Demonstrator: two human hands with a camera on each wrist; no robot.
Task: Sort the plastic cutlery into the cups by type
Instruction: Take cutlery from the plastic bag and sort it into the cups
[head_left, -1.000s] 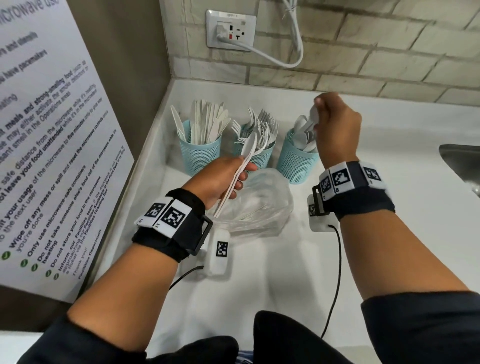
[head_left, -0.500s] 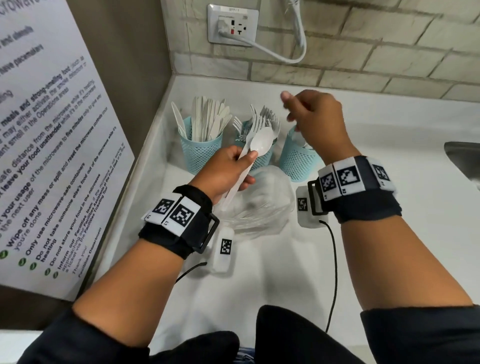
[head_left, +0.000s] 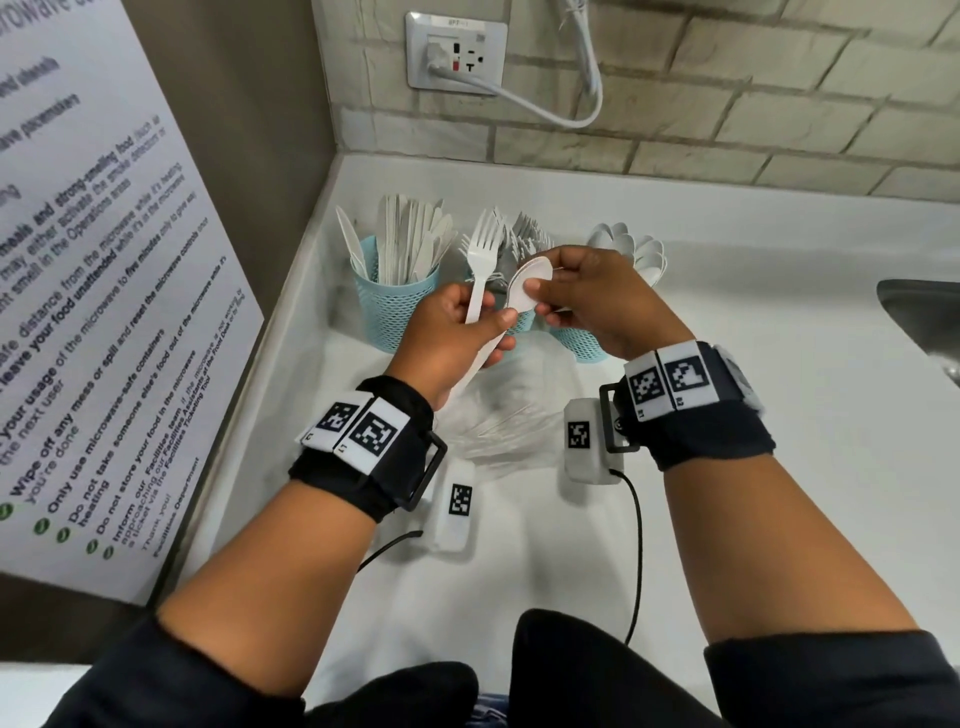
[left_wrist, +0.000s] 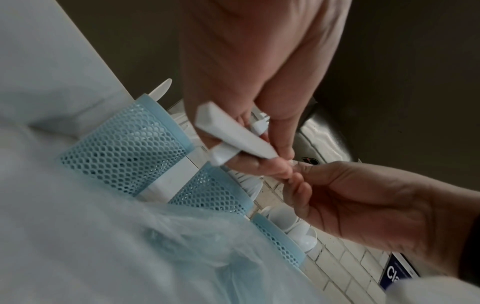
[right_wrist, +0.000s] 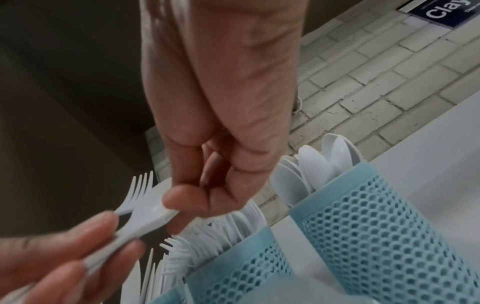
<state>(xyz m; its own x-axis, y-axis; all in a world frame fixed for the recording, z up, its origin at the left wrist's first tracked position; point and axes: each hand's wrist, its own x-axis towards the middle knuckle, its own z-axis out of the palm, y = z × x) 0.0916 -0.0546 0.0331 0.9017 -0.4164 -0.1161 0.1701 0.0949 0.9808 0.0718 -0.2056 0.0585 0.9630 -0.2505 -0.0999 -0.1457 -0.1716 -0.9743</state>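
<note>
Three cups: teal mesh holders stand in a row along the back of the white counter (head_left: 779, 467), toward 12 o'clock from the hands.
Knife cup (head_left: 397, 306): at 10 o'clock of the hands, packed with white knives, in plain sight.
Fork cup (head_left: 519, 323): the middle one, mostly covered by both hands; only a sliver of mesh and the tines above show in the head view.
Spoon cup (head_left: 579, 340): at 2 o'clock, its body largely behind the right hand, spoon bowls fanning out above.
Left hand (head_left: 447, 338): fingers and thumb curled round the handles of a white fork (head_left: 480, 270) and a white spoon (head_left: 530, 288), tines pointing to 12 o'clock.
Right hand (head_left: 597, 296): thumb and fingertips pinched on the spoon's bowl, just above the fork cup.
Handles: their lower ends are hidden inside the left fist in the head view; the left wrist view shows two handle ends crossing.
Plastic bag (head_left: 498, 426): clear, crumpled on the counter below the hands at 6 o'clock; whether any cutlery lies inside is hard to make out.
Right wrist view: blurred near the left fingers.
</note>
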